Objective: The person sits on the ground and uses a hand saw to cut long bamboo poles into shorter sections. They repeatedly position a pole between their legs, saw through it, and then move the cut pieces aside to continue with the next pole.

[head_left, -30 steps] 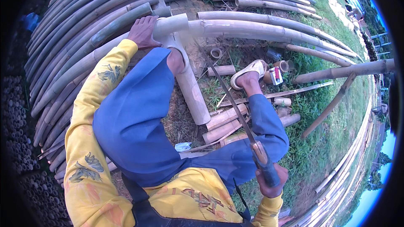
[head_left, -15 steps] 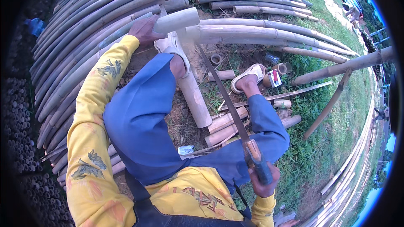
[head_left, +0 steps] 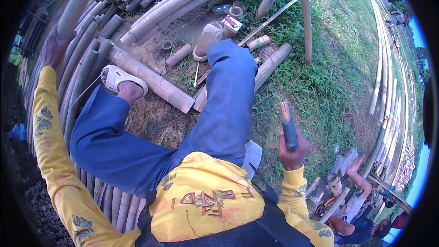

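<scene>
At the upper left, my left hand (head_left: 55, 51) is closed round the lower end of a cut length of bamboo (head_left: 77, 9), which points up and away beside the stacked poles (head_left: 84, 80). To the right of my knee, my right hand (head_left: 295, 152) grips the dark, taped handle of a handsaw (head_left: 288, 128). Its blade is seen nearly edge-on, pointing away over the grass. A thick bamboo pole (head_left: 153, 80) lies on the ground between my feet, apart from both hands.
Long bamboo poles (head_left: 183, 2) reach in from the top. Slanted posts (head_left: 305, 23) stand over the grass. A short bamboo offcut (head_left: 179, 55), a bamboo ring (head_left: 167, 44) and a small box (head_left: 231, 24) lie near my feet. Another person's hand (head_left: 355, 166) shows at lower right.
My left hand has carried the bamboo length leftward, away from the long poles. The saw has come away from the bamboo, its blade now pointing ahead. My view and legs have turned right.
</scene>
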`<control>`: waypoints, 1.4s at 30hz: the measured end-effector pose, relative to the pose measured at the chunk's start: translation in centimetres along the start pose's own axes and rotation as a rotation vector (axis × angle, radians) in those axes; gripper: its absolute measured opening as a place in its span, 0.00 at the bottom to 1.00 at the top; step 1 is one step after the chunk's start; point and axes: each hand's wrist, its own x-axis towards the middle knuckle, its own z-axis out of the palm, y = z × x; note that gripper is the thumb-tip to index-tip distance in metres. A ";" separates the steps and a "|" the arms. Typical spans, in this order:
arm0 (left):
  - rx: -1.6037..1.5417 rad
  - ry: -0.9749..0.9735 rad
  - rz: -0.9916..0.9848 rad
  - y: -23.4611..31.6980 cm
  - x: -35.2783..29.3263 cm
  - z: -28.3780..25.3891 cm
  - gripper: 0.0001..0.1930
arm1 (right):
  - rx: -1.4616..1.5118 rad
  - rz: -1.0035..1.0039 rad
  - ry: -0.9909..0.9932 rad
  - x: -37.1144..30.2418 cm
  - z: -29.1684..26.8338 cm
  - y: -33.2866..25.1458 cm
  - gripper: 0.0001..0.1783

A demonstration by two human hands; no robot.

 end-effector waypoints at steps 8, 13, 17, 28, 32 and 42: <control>0.119 0.181 -0.097 -4.7 0.2 -15.5 0.40 | -0.224 0.240 0.083 -6.2 15.7 9.0 0.15; -0.033 0.071 -0.065 1.6 -2.8 -14.8 0.31 | -0.182 0.062 -0.093 -6.9 19.2 12.7 0.21; -0.041 -0.080 0.019 1.9 -4.0 -4.6 0.42 | -0.327 0.249 -0.381 4.6 11.2 6.2 0.26; -0.444 -0.631 -0.086 2.6 -8.2 0.3 0.42 | -0.151 -1.347 -0.017 24.1 19.7 -34.7 0.64; -0.501 -0.784 -0.062 3.0 -10.0 -1.8 0.44 | -0.207 -1.557 0.048 23.9 23.0 -35.3 0.47; -0.308 1.303 -0.932 -7.4 -29.5 2.5 0.27 | -0.153 -1.619 -0.182 26.8 25.4 -35.8 0.41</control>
